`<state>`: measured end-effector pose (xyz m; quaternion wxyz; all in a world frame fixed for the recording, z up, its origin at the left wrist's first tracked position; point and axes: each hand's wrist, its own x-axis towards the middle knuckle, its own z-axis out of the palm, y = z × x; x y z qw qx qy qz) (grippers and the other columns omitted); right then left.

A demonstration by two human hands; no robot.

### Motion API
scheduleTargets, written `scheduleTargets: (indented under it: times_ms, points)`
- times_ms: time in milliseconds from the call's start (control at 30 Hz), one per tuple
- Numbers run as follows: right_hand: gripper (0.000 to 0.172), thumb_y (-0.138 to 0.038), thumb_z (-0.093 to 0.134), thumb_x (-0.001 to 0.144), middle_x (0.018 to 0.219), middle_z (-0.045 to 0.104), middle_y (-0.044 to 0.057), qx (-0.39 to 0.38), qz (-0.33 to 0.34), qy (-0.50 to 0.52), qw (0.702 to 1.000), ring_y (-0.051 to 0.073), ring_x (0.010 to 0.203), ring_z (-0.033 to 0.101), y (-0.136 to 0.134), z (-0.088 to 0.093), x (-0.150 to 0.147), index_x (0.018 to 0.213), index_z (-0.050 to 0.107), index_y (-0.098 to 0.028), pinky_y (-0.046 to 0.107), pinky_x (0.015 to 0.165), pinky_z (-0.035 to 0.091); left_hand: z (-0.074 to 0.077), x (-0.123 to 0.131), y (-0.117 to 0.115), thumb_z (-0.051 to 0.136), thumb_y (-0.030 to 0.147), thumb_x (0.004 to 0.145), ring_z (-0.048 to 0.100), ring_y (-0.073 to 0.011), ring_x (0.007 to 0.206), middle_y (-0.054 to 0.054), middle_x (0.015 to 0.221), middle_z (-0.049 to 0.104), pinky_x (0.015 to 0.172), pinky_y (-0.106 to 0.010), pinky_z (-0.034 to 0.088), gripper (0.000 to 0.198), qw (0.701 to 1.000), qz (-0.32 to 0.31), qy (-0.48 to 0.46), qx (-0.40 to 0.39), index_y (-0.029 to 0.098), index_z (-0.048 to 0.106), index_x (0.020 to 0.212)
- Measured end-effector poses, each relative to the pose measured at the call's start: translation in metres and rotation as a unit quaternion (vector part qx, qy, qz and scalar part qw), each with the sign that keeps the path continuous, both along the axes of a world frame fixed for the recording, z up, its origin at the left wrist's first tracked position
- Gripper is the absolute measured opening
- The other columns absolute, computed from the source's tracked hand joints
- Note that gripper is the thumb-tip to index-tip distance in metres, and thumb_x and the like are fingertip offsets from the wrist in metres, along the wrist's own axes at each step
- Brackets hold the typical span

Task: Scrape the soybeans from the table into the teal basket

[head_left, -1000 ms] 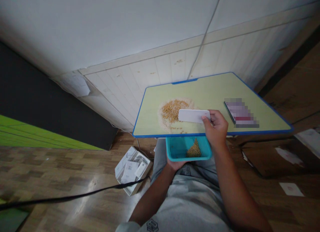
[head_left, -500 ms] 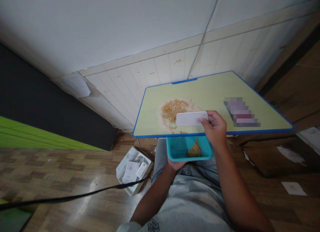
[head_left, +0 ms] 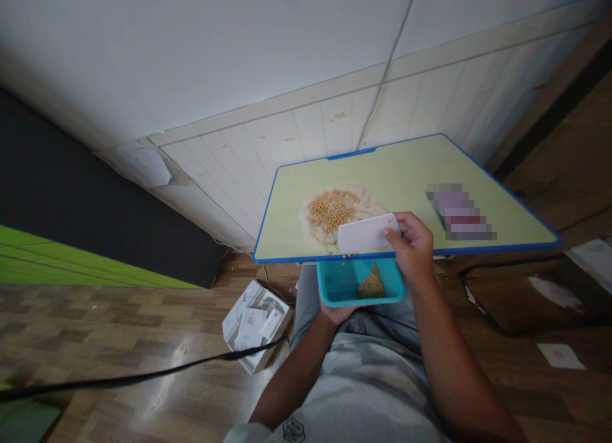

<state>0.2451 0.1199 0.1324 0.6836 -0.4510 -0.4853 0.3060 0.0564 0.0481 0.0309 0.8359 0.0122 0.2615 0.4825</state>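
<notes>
A small table with a pale green top and blue rim stands in front of me. On it lies a heap of yellow beans mixed with pale grains. My right hand pinches a white flat scraper near the table's front edge, just this side of the heap. A few beans sit at the rim. Under that edge my left hand, mostly hidden, holds up a turquoise tray with a small pile of beans in its right part.
A blurred flat card or booklet lies on the table's right side. An open white box of small items sits on the wooden floor at left, with a black cable running past it. Cardboard lies at right. A panelled wall stands behind.
The scraper in my right hand has come from the heap toward the table's front edge, dragging a few beans to the rim above the tray. The tray stayed in place.
</notes>
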Motion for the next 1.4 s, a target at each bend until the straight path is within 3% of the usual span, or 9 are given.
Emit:
scheduleTargets:
  times_ms: [200,333,467,733,967,1233,1400]
  points:
    - [0.020,-0.039,0.080,0.085,0.086,0.078,0.001,0.013,-0.026,-0.008,1.000,0.023,0.076,0.072,0.000,0.001,-0.004,0.097,0.071,-0.026,0.030,0.066,0.054,-0.005,-0.001,0.001,0.040,0.070,0.108,0.060,-0.0482,0.161,-0.014,0.165,0.073,0.141,-0.077,0.031,0.074,1.000,-0.007,-0.010,0.011,0.022,0.081,0.145]
    - [0.019,-0.039,0.079,0.089,0.088,0.080,0.001,0.021,-0.037,-0.022,0.999,0.024,0.079,0.074,0.001,0.000,-0.011,0.099,0.071,-0.026,0.032,0.070,0.056,0.003,0.001,0.000,0.041,0.068,0.108,0.060,-0.0492,0.160,-0.015,0.165,0.073,0.139,-0.077,0.037,0.073,1.000,0.005,-0.010,0.013,0.020,0.084,0.142]
    - [0.017,-0.040,0.077,0.092,0.086,0.079,0.000,0.023,-0.018,-0.045,0.999,0.023,0.079,0.074,0.003,-0.002,-0.018,0.099,0.071,-0.026,0.032,0.071,0.055,0.011,0.005,0.000,0.043,0.066,0.110,0.060,-0.0451,0.162,-0.011,0.165,0.073,0.137,-0.070,0.045,0.067,0.999,0.014,-0.003,0.047,0.023,0.087,0.138]
    - [0.016,-0.040,0.077,0.094,0.084,0.077,-0.001,0.027,-0.002,-0.055,0.998,0.022,0.076,0.072,0.004,-0.003,-0.022,0.100,0.072,-0.026,0.032,0.072,0.054,0.005,0.007,0.001,0.040,0.064,0.112,0.065,-0.0426,0.158,-0.010,0.163,0.075,0.132,-0.065,0.052,0.067,0.998,0.018,0.022,0.055,0.022,0.087,0.135]
    - [0.017,-0.041,0.077,0.092,0.086,0.080,0.000,0.026,0.026,-0.055,0.998,0.024,0.082,0.077,0.008,-0.001,-0.026,0.099,0.073,-0.026,0.034,0.076,0.058,0.021,0.010,0.000,0.040,0.061,0.113,0.063,-0.0403,0.160,-0.011,0.161,0.077,0.136,-0.062,0.049,0.066,0.998,0.031,0.038,0.025,0.022,0.087,0.138]
    - [0.019,-0.042,0.079,0.091,0.086,0.080,0.000,0.025,0.027,-0.043,0.998,0.023,0.081,0.077,0.005,-0.002,-0.018,0.099,0.073,-0.026,0.033,0.075,0.059,0.015,0.007,0.002,0.044,0.065,0.110,0.058,-0.0416,0.165,-0.008,0.171,0.068,0.137,-0.068,0.047,0.063,0.998,0.011,0.019,0.055,0.028,0.085,0.141]
    - [0.021,-0.043,0.081,0.089,0.082,0.079,0.000,0.018,0.045,-0.026,0.998,0.022,0.076,0.075,0.002,0.001,-0.014,0.095,0.072,-0.025,0.031,0.069,0.057,0.020,0.007,0.000,0.041,0.065,0.112,0.060,-0.0421,0.163,-0.008,0.167,0.072,0.135,-0.068,0.049,0.066,0.998,0.011,0.011,0.055,0.025,0.087,0.139]
